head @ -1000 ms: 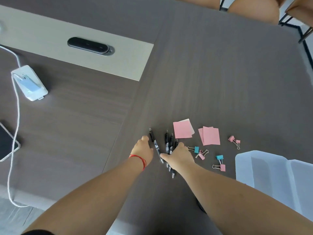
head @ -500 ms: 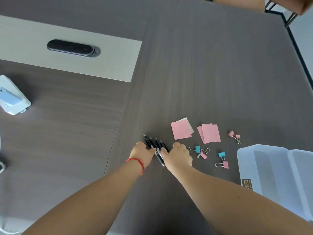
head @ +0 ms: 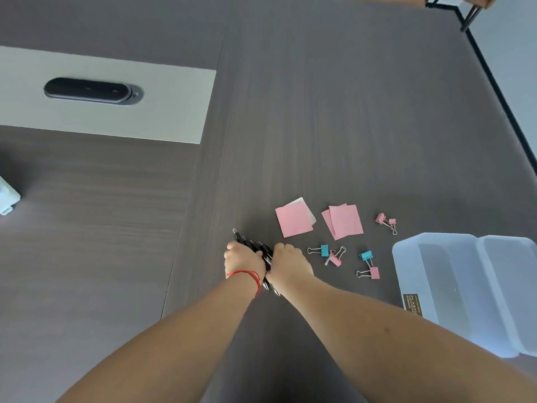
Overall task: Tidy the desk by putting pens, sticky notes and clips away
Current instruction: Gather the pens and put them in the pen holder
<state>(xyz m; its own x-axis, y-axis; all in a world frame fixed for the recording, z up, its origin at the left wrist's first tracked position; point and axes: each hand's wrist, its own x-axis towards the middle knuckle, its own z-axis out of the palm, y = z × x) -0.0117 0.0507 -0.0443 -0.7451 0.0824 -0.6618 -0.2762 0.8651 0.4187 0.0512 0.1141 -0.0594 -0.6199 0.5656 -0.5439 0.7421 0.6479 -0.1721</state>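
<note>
Several black pens (head: 263, 251) lie bunched together on the dark desk, squeezed between my two hands. My left hand (head: 243, 258), with a red string at the wrist, closes on the bunch from the left. My right hand (head: 289, 261) presses against it from the right, fingers curled. The pen tips stick out below my wrists. Two small piles of pink sticky notes (head: 294, 219) (head: 344, 221) lie just beyond. Pink and blue binder clips (head: 329, 253) (head: 369, 264) (head: 386, 221) are scattered to the right.
An open translucent plastic box (head: 412, 274) with its lid folded back stands at the right. A light inset panel with a black oval cable cover (head: 87, 91) is at the far left. A white device (head: 7, 199) sits at the left edge.
My hands have swept the spread-out pens together into one bunch and closed in on it. The view has shifted to the right.
</note>
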